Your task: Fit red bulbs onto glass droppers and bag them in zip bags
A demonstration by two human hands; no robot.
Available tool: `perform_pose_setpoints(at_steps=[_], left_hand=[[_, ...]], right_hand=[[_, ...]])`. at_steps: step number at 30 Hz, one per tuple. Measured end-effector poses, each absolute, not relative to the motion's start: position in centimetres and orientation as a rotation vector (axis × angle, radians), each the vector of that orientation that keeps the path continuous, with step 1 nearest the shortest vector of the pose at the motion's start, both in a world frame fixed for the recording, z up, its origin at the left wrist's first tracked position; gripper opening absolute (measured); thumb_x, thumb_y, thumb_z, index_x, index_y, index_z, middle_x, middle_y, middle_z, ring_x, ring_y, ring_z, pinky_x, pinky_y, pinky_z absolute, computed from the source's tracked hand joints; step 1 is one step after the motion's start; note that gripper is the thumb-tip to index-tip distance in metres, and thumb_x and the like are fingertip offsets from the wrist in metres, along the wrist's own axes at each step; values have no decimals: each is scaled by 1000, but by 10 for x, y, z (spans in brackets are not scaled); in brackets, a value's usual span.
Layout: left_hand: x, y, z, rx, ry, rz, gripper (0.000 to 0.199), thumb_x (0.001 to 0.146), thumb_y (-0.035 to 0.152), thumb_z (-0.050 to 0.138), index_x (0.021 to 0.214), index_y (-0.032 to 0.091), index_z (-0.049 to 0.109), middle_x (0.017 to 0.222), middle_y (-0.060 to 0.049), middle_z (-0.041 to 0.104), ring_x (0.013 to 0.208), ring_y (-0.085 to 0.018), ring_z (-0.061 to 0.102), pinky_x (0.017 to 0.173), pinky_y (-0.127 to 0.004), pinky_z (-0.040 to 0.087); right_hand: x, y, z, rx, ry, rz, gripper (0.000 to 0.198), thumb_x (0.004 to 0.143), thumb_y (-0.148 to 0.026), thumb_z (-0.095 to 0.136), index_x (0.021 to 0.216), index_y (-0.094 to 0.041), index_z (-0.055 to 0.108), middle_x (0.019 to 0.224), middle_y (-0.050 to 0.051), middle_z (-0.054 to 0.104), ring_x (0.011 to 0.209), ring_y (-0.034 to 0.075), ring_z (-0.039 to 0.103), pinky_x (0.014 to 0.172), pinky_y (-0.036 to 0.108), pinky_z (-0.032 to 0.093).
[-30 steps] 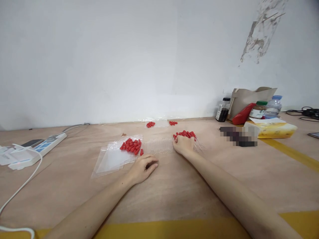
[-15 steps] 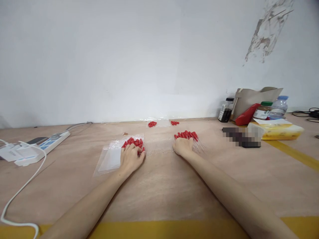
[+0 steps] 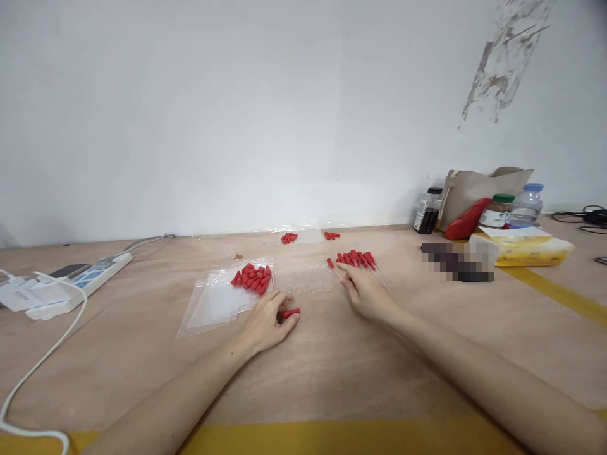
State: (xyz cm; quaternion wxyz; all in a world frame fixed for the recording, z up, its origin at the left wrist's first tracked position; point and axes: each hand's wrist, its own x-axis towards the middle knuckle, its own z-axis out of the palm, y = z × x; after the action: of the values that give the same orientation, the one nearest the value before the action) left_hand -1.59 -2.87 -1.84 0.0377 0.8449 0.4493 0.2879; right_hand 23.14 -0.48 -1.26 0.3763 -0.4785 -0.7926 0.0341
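In my left hand [image 3: 268,322], the fingers curl round a red rubber dropper bulb [image 3: 291,313] just above the table, its narrow end pointing right. A pile of red bulbs [image 3: 251,278] lies behind that hand on clear plastic bags [image 3: 208,309]. My right hand [image 3: 365,291] has its thumb and index finger closed about the tube of a red-topped dropper [image 3: 331,263]; the fingers partly hide the tube. Several finished-looking droppers [image 3: 353,258] lie side by side just behind it, bulbs toward the wall. Between my hands runs a row of thin clear tubes [image 3: 303,278].
Two small groups of red bulbs [image 3: 289,238] lie near the wall with clear plastic. On the left are a power strip [image 3: 102,278] and a white cable [image 3: 42,354]. At right stand a dark bottle [image 3: 428,212], a grey bag [image 3: 469,193], a jar [image 3: 496,212] and a yellow tissue pack [image 3: 526,249].
My left hand has come off the bulb pile toward me and to the right, carrying one bulb. My right hand has shifted slightly nearer, uncovering one dropper left of the others.
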Motion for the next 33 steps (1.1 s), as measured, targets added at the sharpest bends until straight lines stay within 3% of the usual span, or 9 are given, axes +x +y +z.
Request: perform_pose_setpoints(at_steps=[5,16,21,26,33], left_hand=[[-16,-24,-23,2588,1342,877,18,83,28,50,83,19,65,80,-3,56,76,-17,54,69,-29,42],[-1,-29,-20,2513,1141,944,10,87,25,44,88,19,53,78,0,62,72,-14,56,66,-25,40],[2,-30,-20,2480,1138,951,13,87,27,45,87,18,54,76,1,61,68,-13,55,64,-24,40],[0,-30,-20,2513,1066,992,17,88,27,45,91,18,59,84,-2,63,76,-15,57,70,-25,43],[0,-35,-17,2601,993,880,21,89,27,42,89,18,61,79,-3,62,72,-14,57,67,-24,44]], right_hand=[[220,-27,-36,-1135,-2118,-99,24,85,-14,37,92,-19,59,86,5,63,77,16,56,72,30,32],[214,-38,-33,-997,-2148,-143,17,84,-21,42,84,-19,59,79,3,64,72,13,54,87,36,25],[213,-39,-32,-1003,-2183,-155,17,84,-20,42,84,-19,59,77,2,64,69,12,54,90,37,22],[215,-38,-30,-980,-2260,-116,20,86,-19,40,87,-20,60,76,2,63,72,13,55,90,37,22],[222,-28,-31,-908,-2326,-118,26,83,-12,42,96,-25,61,85,1,64,73,11,54,88,35,21]])
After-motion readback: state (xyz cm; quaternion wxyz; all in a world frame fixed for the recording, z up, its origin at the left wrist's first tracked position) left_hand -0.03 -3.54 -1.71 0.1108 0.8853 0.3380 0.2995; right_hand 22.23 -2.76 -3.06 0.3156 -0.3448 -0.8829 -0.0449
